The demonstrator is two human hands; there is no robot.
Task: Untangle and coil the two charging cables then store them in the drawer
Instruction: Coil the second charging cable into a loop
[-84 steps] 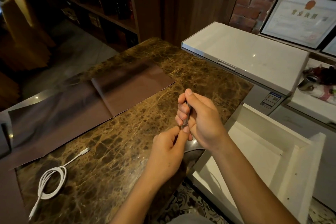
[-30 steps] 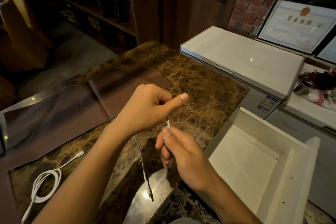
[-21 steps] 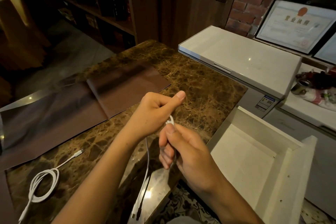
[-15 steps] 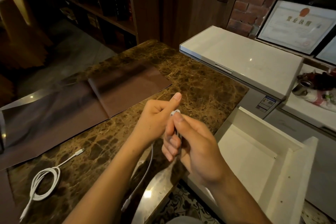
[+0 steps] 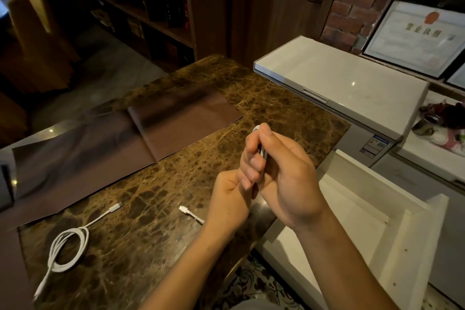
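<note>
Counter (image 5: pixel 156 184): marble, bearing the coil.
Coil (image 5: pixel 69 250): lying wound near the front left corner, waiting for storing.
Left hand (image 5: pixel 230 199): curling round the cable's (image 5: pixel 263 153) tail, feeding slack.
Right hand (image 5: pixel 281 171): pinching gathered loops, keeping their shape.
Drawer (image 5: pixel 347 214): standing open off the right edge, ready.

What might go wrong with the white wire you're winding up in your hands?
1. The loops of the held cable are pinched in the right hand; a looser grip might let them spring apart.
2. Its loose plug end lies on the table and could snag or whip as it is drawn in.
3. The second cable has loose tails, so it may tangle in the drawer.
</note>
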